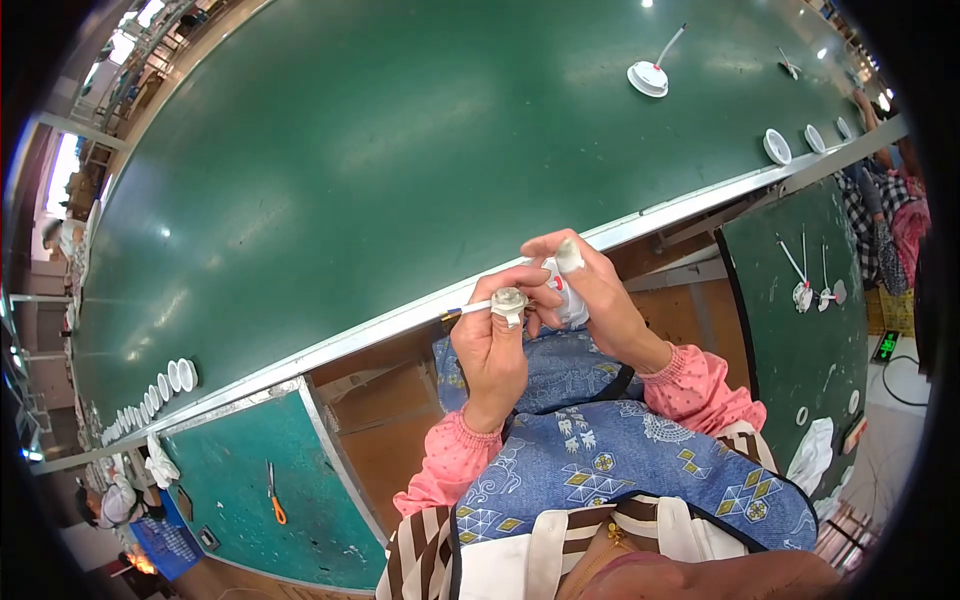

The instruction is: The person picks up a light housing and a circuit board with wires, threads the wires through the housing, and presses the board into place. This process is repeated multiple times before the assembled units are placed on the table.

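Note:
My left hand (490, 350) is closed around a white cable (474, 308), whose dark, thin wire ends stick out to the left. Its thumb has a pale wrap on the tip. Just to the right, my right hand (605, 295) grips a white round plastic part (571, 306) with a small red spot on it. A pale wrap also covers the right thumb. The fingertips of both hands meet at the part's left side, where they hide the cable's inner end. Both hands are held over the near edge of the green belt (380, 200).
A white round part with a cable (648, 79) lies on the belt. White cups (776, 147) line its right edge; several more (182, 375) stand at left. Orange-handled scissors (275, 495) lie on the left side table. Cabled parts (803, 296) rest on the right one.

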The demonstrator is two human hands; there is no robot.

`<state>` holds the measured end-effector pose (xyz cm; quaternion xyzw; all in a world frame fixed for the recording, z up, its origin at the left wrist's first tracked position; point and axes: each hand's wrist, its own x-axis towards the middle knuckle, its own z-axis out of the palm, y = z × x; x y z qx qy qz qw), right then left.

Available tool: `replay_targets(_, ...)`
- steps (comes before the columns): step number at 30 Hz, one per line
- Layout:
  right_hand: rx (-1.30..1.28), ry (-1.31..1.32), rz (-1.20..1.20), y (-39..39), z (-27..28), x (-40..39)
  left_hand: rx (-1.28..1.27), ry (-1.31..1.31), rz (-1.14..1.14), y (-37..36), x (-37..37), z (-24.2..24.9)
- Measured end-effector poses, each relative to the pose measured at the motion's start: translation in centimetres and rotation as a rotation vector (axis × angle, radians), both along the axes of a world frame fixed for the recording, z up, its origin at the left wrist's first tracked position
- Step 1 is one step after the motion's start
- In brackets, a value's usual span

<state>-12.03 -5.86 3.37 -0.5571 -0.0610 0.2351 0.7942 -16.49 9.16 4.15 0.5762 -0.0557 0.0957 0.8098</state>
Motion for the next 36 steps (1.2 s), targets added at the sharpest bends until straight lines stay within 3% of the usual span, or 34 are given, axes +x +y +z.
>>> replay_targets(2, 0.026, 0.013, -0.026, 0.4, -0.4, 0.0, 0.038, 0.010, 0.030, 0.0, 0.2, 0.3)
replay_targets(8, 0.106, 0.075, 0.050, 0.4, -0.1, -1.1, -0.275, 0.311, -0.067, 1.6, 1.6, 0.0)
replay_targets(12, 0.088, 0.153, 0.035, 0.2, -0.1, -1.3, -0.373, 0.363, -0.107, 1.4, 1.8, -0.6)
replay_targets(15, 0.079, 0.231, 0.011, 0.0, -0.5, -1.1, -0.205, 0.365, -0.028, 1.1, 1.6, -0.3)
replay_targets(18, 0.061, 0.217, 0.037, -0.3, -0.4, -0.3, 0.151, 0.089, 0.059, -0.2, 0.5, 0.4)
replay_targets(26, 0.257, 0.276, 0.060, -0.9, 0.1, 0.4, 0.101, 0.096, -0.034, -0.9, 1.8, 0.8)
replay_targets(32, 0.404, 0.213, 0.117, -3.8, -0.6, 1.9, 0.303, -0.037, -0.051, -3.0, 3.9, 1.5)
replay_targets(36, 0.239, 0.169, -0.062, -9.5, 0.4, 2.2, 0.462, -0.183, -0.006, -5.4, 9.4, 3.4)
